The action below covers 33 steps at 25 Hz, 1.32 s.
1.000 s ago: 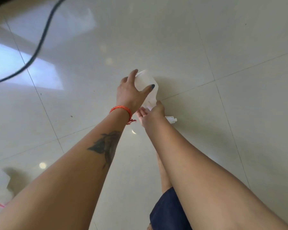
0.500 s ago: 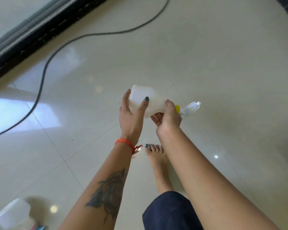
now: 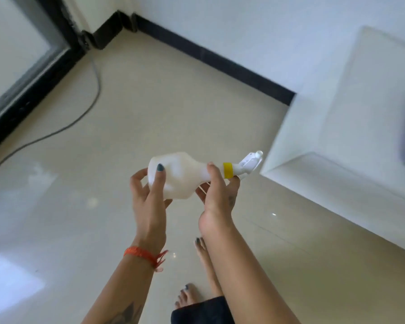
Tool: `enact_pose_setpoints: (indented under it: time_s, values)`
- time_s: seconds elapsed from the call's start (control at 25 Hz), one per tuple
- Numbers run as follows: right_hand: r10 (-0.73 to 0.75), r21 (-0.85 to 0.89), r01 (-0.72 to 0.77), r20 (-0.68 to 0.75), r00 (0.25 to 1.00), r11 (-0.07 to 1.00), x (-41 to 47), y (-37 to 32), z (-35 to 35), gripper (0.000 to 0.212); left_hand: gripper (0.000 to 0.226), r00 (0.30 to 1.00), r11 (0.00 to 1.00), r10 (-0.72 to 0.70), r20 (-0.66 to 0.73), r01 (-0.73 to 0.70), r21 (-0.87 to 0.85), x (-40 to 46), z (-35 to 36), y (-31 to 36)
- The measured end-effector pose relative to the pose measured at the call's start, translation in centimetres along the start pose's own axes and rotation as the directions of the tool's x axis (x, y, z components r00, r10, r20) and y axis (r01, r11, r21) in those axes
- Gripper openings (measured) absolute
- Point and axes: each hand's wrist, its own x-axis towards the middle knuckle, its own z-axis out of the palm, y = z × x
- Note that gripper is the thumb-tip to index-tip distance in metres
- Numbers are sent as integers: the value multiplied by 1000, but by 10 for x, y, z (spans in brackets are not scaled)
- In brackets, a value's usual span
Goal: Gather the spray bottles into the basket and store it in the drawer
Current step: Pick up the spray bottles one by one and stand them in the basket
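A white spray bottle (image 3: pixel 180 176) with a yellow collar and a white trigger head is held sideways in the air above the floor, nozzle pointing right. My left hand (image 3: pixel 147 197) cups its wide base, thumb on top. My right hand (image 3: pixel 216 195) grips its neck just left of the yellow collar. No basket or drawer is in view.
A white cabinet or counter (image 3: pixel 351 127) juts in at the right, its corner close to the nozzle. A grey cable (image 3: pixel 89 108) runs over the glossy tiled floor at the left. A black-framed glass door (image 3: pixel 26 73) stands at the far left. My bare feet (image 3: pixel 187 298) are below.
The bottle has come up from the floor into both hands and is now held higher. My view has swung up and right, bringing the wall, skirting and white cabinet into sight.
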Motion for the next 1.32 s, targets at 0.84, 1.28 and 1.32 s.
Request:
enact_pose_setpoints:
  time_s: [0.84, 1.28, 1.32]
  values:
    - [-819, -474, 756, 117, 562, 451, 110, -380, -368, 59, 48, 590, 940, 13, 808, -282, 191, -236, 417, -20]
    - [-783, -639, 708, 259, 566, 300, 176, -375, -401, 43, 55, 665, 849, -122, 737, -315, 425, -232, 474, -69]
    - [-786, -645, 711, 271, 556, 281, 177, -375, -401, 43, 55, 671, 843, -120, 731, -320, 432, -233, 475, -69]
